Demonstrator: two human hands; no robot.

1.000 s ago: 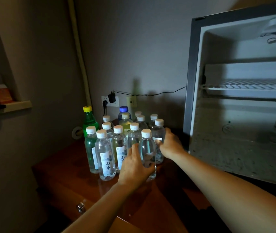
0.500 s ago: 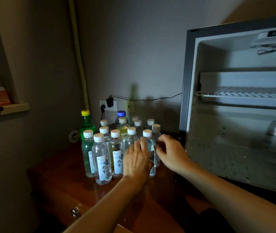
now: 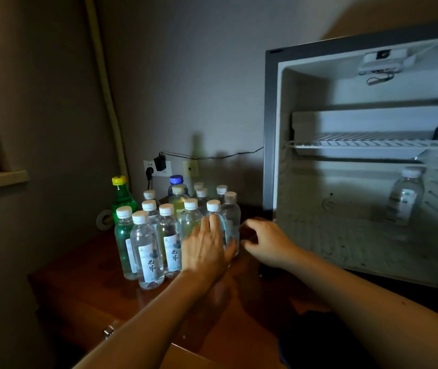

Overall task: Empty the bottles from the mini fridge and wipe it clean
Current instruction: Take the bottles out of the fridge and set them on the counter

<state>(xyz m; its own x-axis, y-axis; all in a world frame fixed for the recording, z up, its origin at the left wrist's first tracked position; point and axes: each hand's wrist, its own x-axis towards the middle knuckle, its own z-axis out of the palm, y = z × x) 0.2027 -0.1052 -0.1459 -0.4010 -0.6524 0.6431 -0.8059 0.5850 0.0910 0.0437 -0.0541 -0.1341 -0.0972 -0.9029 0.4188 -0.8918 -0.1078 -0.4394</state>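
One clear plastic bottle (image 3: pixel 405 195) left inside the white mini fridge (image 3: pixel 372 235) right of both hands, wiping undone, left hand (image 3: pixel 206 251) flat against the clustered clear white-capped bottles (image 3: pixel 159 235), right hand (image 3: pixel 267 241) loosely curled, empty.

Twelve white-capped clear bottles (image 3: pixel 147 250) stood clustered on the wooden tabletop (image 3: pixel 79 283), plus one green bottle with a yellow cap (image 3: pixel 122 198) and one blue-capped bottle (image 3: pixel 176 182). One last bottle (image 3: pixel 405 195) sat inside the mini fridge (image 3: pixel 359 235). Two hands were in view.
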